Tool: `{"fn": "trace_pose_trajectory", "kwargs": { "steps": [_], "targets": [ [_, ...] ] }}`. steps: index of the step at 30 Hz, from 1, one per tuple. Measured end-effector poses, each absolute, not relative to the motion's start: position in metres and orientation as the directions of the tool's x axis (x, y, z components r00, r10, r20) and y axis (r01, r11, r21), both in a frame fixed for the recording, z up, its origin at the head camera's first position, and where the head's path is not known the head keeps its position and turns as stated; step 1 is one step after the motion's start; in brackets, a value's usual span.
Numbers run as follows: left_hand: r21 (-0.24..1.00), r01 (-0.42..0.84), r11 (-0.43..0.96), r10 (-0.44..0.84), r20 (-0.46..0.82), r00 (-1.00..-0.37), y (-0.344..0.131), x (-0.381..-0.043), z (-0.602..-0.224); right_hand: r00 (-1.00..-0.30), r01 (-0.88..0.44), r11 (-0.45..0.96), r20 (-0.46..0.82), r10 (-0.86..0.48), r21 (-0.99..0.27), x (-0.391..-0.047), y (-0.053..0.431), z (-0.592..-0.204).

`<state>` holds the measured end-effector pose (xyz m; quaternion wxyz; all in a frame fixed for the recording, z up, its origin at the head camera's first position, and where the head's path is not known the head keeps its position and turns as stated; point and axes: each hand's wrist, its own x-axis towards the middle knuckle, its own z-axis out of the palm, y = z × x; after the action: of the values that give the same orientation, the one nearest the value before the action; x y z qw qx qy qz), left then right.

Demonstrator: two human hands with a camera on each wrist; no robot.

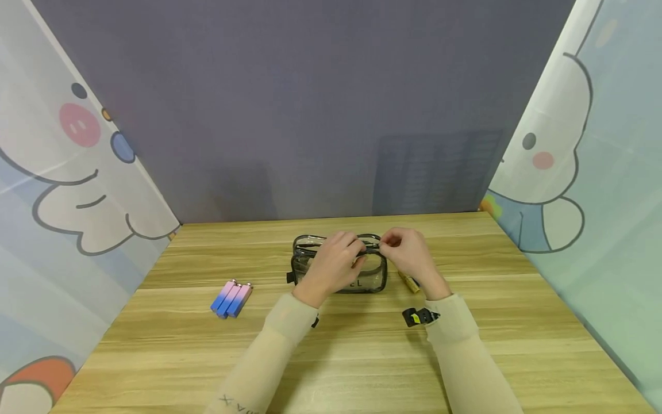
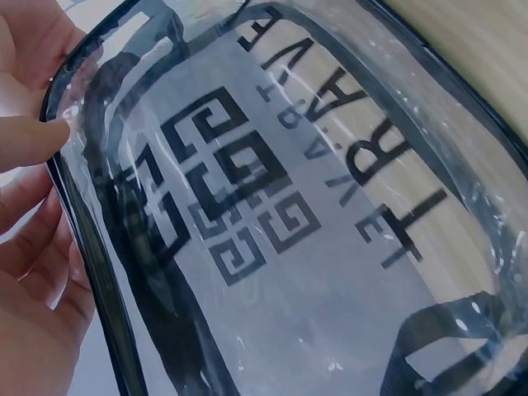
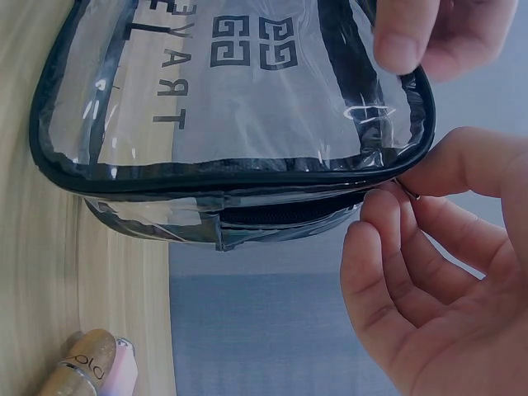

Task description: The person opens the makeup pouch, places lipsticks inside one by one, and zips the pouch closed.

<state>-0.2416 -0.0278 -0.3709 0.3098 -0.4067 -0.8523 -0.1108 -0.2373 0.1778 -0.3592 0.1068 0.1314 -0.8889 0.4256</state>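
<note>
A clear pouch with black piping and dark lettering stands upright on the wooden table. My left hand pinches its top edge, the thumb on the front side and the other fingers behind it, as the left wrist view shows. At the top right corner my right hand pinches a small zipper pull between thumb and fingers. Behind that corner the black zipper runs along the pouch's side. Part of the pouch's top is hidden by my left hand.
A gold tube lies just right of the pouch, with a pinkish item beside it in the right wrist view. Left of the pouch, three pink-to-blue sticks with metallic ends lie side by side. A grey panel rises behind the table.
</note>
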Motion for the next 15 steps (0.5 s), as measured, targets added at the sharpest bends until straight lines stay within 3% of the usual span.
{"fn": "trace_pose_trajectory", "kwargs": {
  "steps": [15],
  "targets": [
    [-0.048, 0.766, 0.641, 0.621, 0.618, -0.482, -0.015, -0.242, -0.371, -0.937, -0.338, 0.597, 0.317, -0.145, -0.727, -0.237, 0.178, -0.359]
  ]
}}
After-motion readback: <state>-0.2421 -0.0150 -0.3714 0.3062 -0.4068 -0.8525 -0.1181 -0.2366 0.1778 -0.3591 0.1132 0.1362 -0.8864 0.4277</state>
